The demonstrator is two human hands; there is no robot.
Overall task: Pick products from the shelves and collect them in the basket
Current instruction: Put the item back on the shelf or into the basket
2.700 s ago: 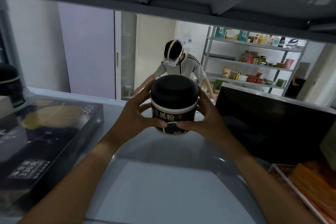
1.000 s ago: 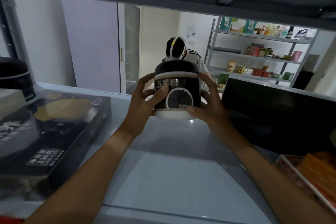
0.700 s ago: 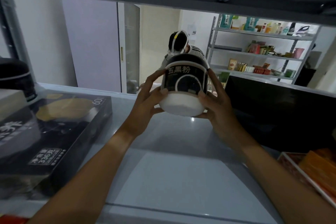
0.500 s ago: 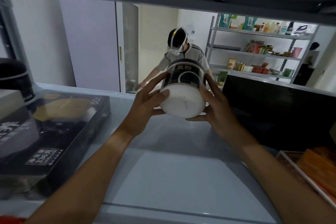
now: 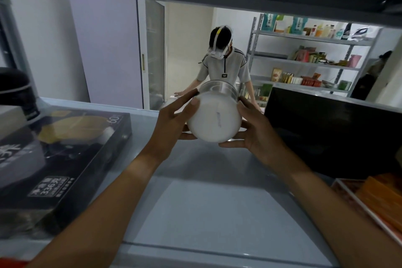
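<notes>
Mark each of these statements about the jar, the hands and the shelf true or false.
1. Both hands hold the jar. True: the left hand and the right hand grip its sides.
2. The jar stands upright on the shelf. False: it is lifted and tipped, its pale base facing the camera.
3. A flat dark box lies on the shelf to the left of the hands. True.
4. The jar is already in a basket. False: no basket is in view.
5. Another person stands beyond the shelf. True.
</notes>
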